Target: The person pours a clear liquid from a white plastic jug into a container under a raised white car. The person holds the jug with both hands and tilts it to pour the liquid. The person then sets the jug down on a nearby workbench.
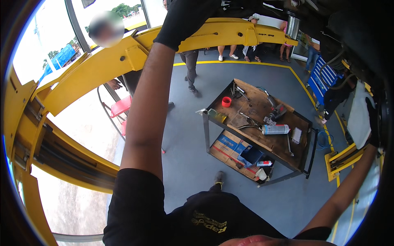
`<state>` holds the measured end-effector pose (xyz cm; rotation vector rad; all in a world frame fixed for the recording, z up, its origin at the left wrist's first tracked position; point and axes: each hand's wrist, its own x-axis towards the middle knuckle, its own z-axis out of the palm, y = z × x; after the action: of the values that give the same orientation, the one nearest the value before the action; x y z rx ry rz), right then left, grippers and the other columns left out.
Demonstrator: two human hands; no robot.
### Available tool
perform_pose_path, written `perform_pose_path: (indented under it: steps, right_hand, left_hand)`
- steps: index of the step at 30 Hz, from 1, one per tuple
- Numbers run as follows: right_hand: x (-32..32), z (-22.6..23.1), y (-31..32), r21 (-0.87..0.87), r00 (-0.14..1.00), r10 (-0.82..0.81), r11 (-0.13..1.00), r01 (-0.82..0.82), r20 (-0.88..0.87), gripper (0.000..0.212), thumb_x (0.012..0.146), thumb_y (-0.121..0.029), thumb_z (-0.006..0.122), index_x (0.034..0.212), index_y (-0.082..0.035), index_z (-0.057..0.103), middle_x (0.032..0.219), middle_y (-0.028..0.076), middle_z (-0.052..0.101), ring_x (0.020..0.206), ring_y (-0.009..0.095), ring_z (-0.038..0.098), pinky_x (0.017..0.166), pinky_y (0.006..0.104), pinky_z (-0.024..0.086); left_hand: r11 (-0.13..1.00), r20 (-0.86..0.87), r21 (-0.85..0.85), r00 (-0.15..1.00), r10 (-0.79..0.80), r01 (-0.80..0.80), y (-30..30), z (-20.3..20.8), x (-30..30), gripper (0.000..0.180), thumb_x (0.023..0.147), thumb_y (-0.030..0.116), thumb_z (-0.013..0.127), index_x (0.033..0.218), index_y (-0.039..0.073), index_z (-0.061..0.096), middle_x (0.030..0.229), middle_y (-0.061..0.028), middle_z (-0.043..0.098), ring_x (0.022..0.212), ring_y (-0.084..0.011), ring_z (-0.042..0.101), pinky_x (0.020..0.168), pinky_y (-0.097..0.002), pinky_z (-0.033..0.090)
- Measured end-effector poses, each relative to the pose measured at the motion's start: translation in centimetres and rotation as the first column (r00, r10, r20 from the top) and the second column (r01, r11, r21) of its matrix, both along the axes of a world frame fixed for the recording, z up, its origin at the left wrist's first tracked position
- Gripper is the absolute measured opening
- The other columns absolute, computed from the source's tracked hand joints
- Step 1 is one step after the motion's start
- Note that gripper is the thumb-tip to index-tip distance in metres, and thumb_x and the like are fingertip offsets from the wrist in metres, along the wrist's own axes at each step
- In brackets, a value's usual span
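Raised overhead, my left hand wears a black glove and reaches up past the yellow lift arm toward the dark underside of a vehicle. Its fingers run into the dark at the top edge, so what they touch is hidden. My right hand, also in a black glove, is up at the far right rim. It is closed on a white cloth that hangs down beside it. Dark parts and shadow cover some of those fingers.
A tool cart below carries a spray can, a red-and-black power tool, a red ring and wrenches. A blue tool cabinet stands right. Red chairs stand left. Several people are around the bay.
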<state>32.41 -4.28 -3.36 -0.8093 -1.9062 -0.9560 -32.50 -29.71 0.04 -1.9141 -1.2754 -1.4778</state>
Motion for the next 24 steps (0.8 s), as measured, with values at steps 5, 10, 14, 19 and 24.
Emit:
perform_pose_path:
  steps: [5,10,14,19,24]
  right_hand:
    - [4.4,-1.8,2.4,-0.188,0.972,-0.232,0.956,0.224,-0.020,0.052,0.095,-0.043,0.075,0.127,-0.004,0.061,0.114,0.016,0.072,0.102,0.030,0.071,0.089,0.0367,0.058]
    - [0.4,-0.9,-0.4,-0.317,0.981,-0.132,0.945,0.081,-0.144,0.044,0.093,-0.035,0.078,0.122,-0.005,0.065,0.112,0.016,0.073,0.102,0.030,0.072,0.090,0.0361,0.058]
    - [1.1,-0.3,-1.1,-0.286,0.987,-0.120,0.955,0.085,-0.105,0.040,0.091,-0.032,0.079,0.118,-0.004,0.068,0.108,0.016,0.073,0.100,0.029,0.072,0.086,0.0369,0.058]
    - [-0.5,0.3,-3.7,-0.332,0.982,-0.095,0.943,0.035,-0.166,0.039,0.087,-0.028,0.081,0.114,-0.002,0.069,0.101,0.015,0.073,0.092,0.030,0.071,0.080,0.0393,0.057]
    - [-1.4,-0.1,-3.8,-0.219,0.974,-0.082,0.975,0.034,-0.213,0.047,0.077,-0.021,0.088,0.118,-0.006,0.070,0.120,0.017,0.067,0.105,0.030,0.067,0.084,0.0410,0.057]
  left_hand:
    - [0.922,-0.037,0.051,0.923,-0.382,0.384,-9.2,-1.1,4.0,0.039,0.097,0.004,0.066,0.134,-0.005,0.058,0.120,-0.0141,0.070,0.106,-0.0195,0.067,0.095,-0.0360,0.053]
    - [0.874,-0.031,-0.188,0.887,-0.461,0.448,-17.5,-1.6,9.7,0.038,0.096,0.006,0.067,0.133,-0.004,0.059,0.119,-0.0141,0.070,0.105,-0.0202,0.068,0.093,-0.0358,0.053]
    - [0.811,0.013,-0.309,0.855,-0.519,0.497,-17.0,-2.4,11.9,0.038,0.096,0.008,0.068,0.131,-0.003,0.060,0.118,-0.0141,0.071,0.105,-0.0207,0.068,0.093,-0.0357,0.054]
    - [0.767,0.061,-0.356,0.833,-0.550,0.533,-16.9,-3.4,13.4,0.037,0.096,0.010,0.069,0.130,-0.003,0.061,0.117,-0.0141,0.071,0.104,-0.0214,0.069,0.091,-0.0355,0.054]
    - [0.764,0.093,-0.365,0.838,-0.538,0.531,-17.5,-4.0,13.8,0.036,0.096,0.012,0.070,0.129,-0.002,0.063,0.116,-0.0141,0.072,0.103,-0.0221,0.070,0.090,-0.0353,0.055]
